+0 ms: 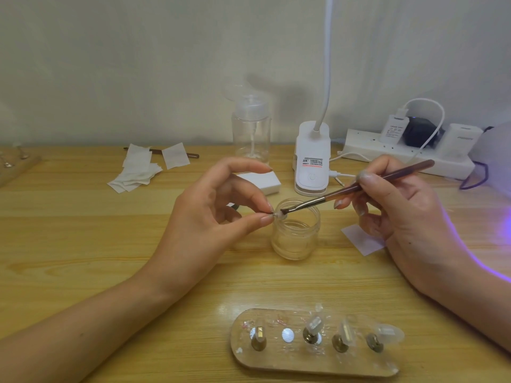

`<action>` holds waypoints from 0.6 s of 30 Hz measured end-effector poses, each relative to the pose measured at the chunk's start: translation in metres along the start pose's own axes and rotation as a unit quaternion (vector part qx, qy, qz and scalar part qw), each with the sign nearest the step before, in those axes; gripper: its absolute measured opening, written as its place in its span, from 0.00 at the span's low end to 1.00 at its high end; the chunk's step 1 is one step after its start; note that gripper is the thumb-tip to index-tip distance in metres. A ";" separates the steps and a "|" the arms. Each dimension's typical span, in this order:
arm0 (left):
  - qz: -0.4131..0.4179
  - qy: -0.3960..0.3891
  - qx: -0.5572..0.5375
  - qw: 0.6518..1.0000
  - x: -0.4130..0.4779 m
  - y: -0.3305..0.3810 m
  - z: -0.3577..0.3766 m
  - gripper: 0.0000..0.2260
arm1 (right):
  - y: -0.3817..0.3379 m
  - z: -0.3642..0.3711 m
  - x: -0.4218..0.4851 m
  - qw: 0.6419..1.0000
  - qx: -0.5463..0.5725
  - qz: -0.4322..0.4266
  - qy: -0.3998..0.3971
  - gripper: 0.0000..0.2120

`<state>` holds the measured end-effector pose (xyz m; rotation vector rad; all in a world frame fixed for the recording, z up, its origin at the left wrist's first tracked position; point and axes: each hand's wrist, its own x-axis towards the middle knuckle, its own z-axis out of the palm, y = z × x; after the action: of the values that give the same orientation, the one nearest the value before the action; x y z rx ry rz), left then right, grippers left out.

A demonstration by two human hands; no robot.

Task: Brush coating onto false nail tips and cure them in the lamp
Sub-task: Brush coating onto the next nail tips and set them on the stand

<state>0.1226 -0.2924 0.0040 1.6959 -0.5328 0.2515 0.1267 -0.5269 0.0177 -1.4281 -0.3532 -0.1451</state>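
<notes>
Left hand (218, 205) pinches nail tip (279, 215); right hand (398, 205) holds brush (356, 188) touching it.

No wording can be read: the sticker (312, 162) on the desk lamp base (310, 145) and the charger (394, 128) print are too small, leaving only a power sign on its button (312, 176).

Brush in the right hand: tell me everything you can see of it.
The brush is slim, with a reddish-brown handle, a silvery metal ferrule and short dark bristles. It lies tilted, handle end up to the right, bristles down to the left. The right hand grips it like a pen. Its bristles touch the pale nail tip pinched by the left hand, above the open clear jar.
</notes>
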 end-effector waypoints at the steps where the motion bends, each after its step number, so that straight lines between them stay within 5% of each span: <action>1: 0.002 0.001 0.003 1.000 0.000 0.000 0.000 0.21 | 0.000 -0.001 0.001 1.000 0.002 0.004 0.010 0.07; 18: 0.004 0.000 0.014 1.000 -0.001 0.001 -0.001 0.20 | -0.001 0.001 -0.001 1.000 0.006 -0.009 0.004 0.07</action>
<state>0.1216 -0.2918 0.0048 1.7203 -0.5383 0.2665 0.1256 -0.5259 0.0180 -1.4118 -0.3597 -0.1635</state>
